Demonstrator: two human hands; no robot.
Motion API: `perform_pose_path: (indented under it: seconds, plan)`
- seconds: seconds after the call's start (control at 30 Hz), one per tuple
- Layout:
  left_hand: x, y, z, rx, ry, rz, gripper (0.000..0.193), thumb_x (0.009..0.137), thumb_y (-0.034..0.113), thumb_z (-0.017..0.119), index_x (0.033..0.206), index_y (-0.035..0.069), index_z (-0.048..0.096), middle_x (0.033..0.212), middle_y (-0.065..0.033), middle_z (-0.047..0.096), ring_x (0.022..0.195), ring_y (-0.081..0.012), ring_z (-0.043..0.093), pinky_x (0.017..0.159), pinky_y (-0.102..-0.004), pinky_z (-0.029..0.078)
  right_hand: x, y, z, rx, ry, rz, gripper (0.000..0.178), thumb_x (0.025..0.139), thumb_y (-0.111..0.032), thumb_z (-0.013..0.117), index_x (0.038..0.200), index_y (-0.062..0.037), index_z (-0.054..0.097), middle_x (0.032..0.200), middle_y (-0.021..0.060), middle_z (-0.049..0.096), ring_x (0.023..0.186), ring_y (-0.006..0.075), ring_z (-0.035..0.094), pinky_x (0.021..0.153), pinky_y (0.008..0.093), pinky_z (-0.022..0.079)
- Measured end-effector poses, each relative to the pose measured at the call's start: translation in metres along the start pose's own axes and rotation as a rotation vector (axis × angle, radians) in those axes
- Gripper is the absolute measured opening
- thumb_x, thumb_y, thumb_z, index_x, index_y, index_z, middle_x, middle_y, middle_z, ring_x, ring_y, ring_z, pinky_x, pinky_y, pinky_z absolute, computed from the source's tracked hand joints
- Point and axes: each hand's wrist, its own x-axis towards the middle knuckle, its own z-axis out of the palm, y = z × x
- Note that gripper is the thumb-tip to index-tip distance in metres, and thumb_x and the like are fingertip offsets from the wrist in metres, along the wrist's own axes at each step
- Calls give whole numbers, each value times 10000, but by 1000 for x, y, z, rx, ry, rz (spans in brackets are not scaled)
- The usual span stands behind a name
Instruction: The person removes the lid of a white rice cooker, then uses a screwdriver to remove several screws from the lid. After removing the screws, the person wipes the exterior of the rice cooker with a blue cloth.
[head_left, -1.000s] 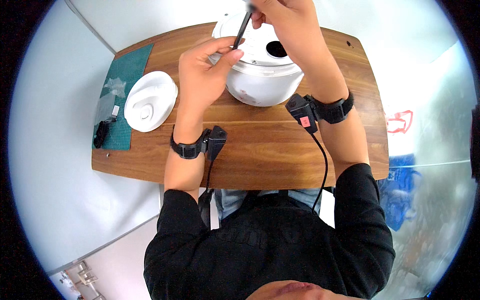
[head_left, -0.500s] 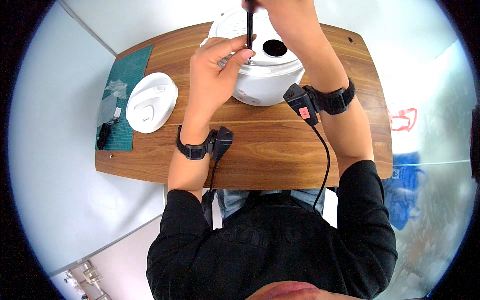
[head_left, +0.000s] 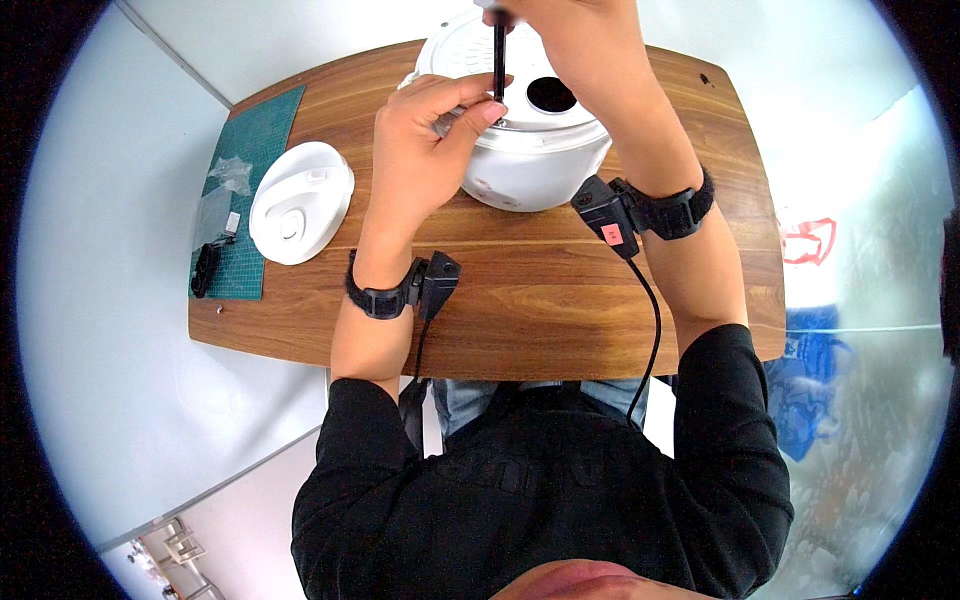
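A white round appliance with a dark round opening in its top stands at the far side of the table. Over its near rim a slim black screwdriver is held upright, its lower end by a small screw spot. My left hand pinches the lower part of the shaft between thumb and forefinger. From above, my right hand grips the screwdriver's upper end; the top edge of the picture cuts off part of this hand. Both wrists wear black straps with small black boxes.
A white oval lid lies left of my left forearm on the wooden table. Beside it, a green cutting mat carries clear plastic bags and a black coiled cable. Another cable hangs from my right wrist box.
Both hands stay on the screwdriver over the same spot on the rim. My left hand and forearm sit slightly farther left in the view, and my right wrist has turned a little.
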Motion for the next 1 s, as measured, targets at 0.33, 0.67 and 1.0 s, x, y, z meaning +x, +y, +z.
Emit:
perform_pose_path:
  seconds: [0.33,0.67,1.0]
  plan:
    - [0,-4,2,-23,4,47,172,887,124,786,1055,93,810,843,-54,766,795,-152,669,726,-299,515,-2,4,-11,65,-34,-20,233,1005,-124,691,1190,-5,613,880,-27,615,786,42,544,692,222,473]
    - [0,1,2,13,4,14,150,866,125,807,1009,82,800,850,-60,766,792,-176,684,738,-311,517,-5,-11,-9,53,-58,69,386,999,-94,687,1320,27,509,974,53,680,872,88,617,767,265,533]
    - [0,2,4,10,11,9,95,855,99,805,927,55,759,828,-66,756,773,-206,700,785,-342,501,-5,7,-16,254,-265,-1,408,1045,-62,587,1396,11,392,1114,137,683,1054,171,640,914,330,541]
